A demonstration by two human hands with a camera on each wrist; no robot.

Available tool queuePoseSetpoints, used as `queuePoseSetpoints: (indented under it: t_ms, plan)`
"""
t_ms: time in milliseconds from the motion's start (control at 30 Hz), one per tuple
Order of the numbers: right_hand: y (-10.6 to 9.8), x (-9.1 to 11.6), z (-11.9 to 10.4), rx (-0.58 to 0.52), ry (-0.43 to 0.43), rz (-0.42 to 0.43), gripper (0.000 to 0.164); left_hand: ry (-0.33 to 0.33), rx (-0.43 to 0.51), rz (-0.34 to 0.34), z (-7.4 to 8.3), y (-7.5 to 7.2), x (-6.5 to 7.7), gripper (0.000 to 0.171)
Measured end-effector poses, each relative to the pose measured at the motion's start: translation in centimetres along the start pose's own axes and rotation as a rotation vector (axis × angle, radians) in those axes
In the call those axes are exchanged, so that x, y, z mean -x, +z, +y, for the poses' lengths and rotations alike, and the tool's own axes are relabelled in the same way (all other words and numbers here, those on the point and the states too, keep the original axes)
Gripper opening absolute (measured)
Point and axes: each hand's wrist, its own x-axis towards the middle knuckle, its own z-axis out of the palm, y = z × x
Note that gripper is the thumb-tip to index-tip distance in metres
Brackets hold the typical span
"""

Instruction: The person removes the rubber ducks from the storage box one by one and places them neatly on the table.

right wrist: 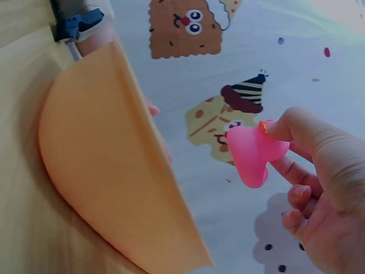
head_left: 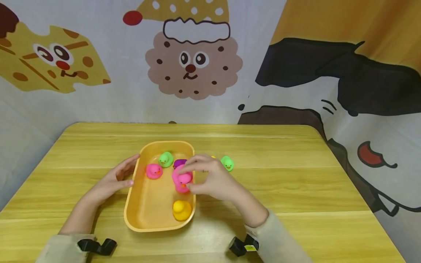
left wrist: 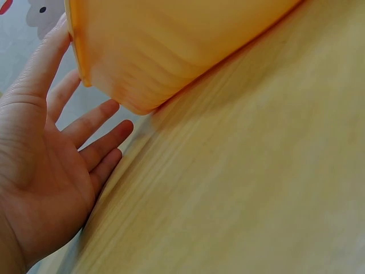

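Observation:
Between thumb and fingers, my right hand [head_left: 215, 177] pinches a pink rubber duck [right wrist: 249, 149] over the right side of a yellow-orange tray [head_left: 149, 219]. In the right wrist view this duck is above the tray's rim. My left hand [head_left: 110, 182] is at the tray's left side, thumb at the rim, other fingers loosely extended beside the wall. Inside the tray are a green duck [head_left: 166, 159], another pink duck [head_left: 154, 171], a yellow duck [head_left: 182, 210] and a purple duck [head_left: 179, 163], partly hidden by the right hand and the held duck.
A second green duck [head_left: 227, 163] sits on the wooden table [head_left: 279, 190] to the right of the tray. Beside it a bit of yellow [head_left: 213, 157] shows behind the right hand. A curtain with cartoon prints [head_left: 194, 109] hangs behind the table's far edge.

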Motion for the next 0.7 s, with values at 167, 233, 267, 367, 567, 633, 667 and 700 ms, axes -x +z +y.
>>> queuePoseSetpoints:
  t_ms: [167, 233, 267, 367, 567, 633, 667, 700]
  plan:
    - [-1.2, 0.6, -0.1, 0.006, 0.013, 0.018, 0.041, -0.011, -0.005, 0.001, -0.1, 0.1, 0.0, 0.073]
    - [-1.7, 0.8, 0.0, 0.013, -0.003, 0.029, 0.042, -0.014, -0.004, 0.001, -0.1, 0.1, 0.0, 0.073]
    - [-1.9, 0.9, 0.0, 0.017, -0.008, 0.035, 0.043, -0.016, -0.004, 0.002, -0.1, 0.0, 0.0, 0.073]
    - [-2.5, 1.2, 0.3, 0.027, -0.01, 0.052, 0.044, -0.019, -0.003, 0.005, 0.0, 0.0, 0.0, 0.073]
    - [-3.7, 1.7, 0.4, 0.018, 0.047, 0.052, 0.044, -0.026, -0.002, 0.007, 0.0, 0.0, -0.1, 0.074]
    - [-4.1, 1.8, 0.4, 0.031, 0.066, 0.054, 0.043, -0.026, 0.003, 0.005, 0.0, 0.0, -0.1, 0.073]
    - [-4.3, 1.9, 0.4, 0.038, 0.075, 0.058, 0.043, -0.026, 0.005, 0.003, 0.0, 0.0, -0.1, 0.073]
    - [-4.5, 2.0, 0.5, 0.045, 0.08, 0.063, 0.042, -0.025, 0.006, 0.002, 0.0, 0.0, -0.1, 0.073]
